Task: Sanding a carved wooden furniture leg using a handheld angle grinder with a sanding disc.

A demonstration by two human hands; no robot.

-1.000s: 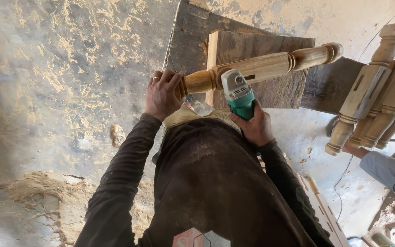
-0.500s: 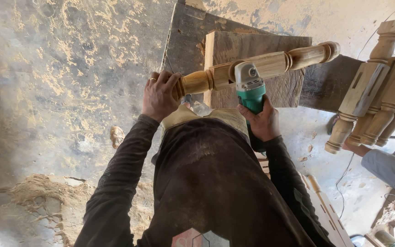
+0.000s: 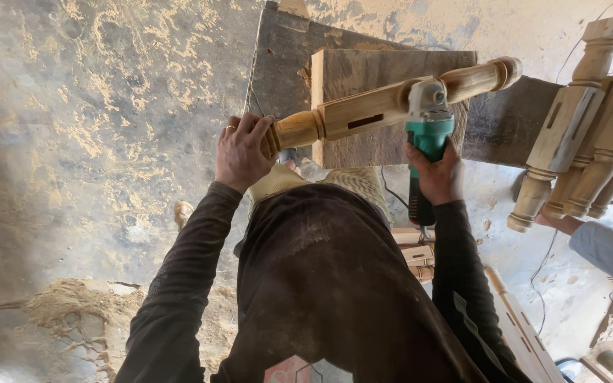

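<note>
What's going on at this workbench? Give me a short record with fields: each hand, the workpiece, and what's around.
Left hand: left hand wraps the near end of the turned pale wooden leg.
Right hand: right hand holds the green and grey angle grinder, head against the leg.
Workpiece: leg lies across the dark wooden bench.
Around: stacked turned wooden legs at right; sawdust-strewn floor.
</note>
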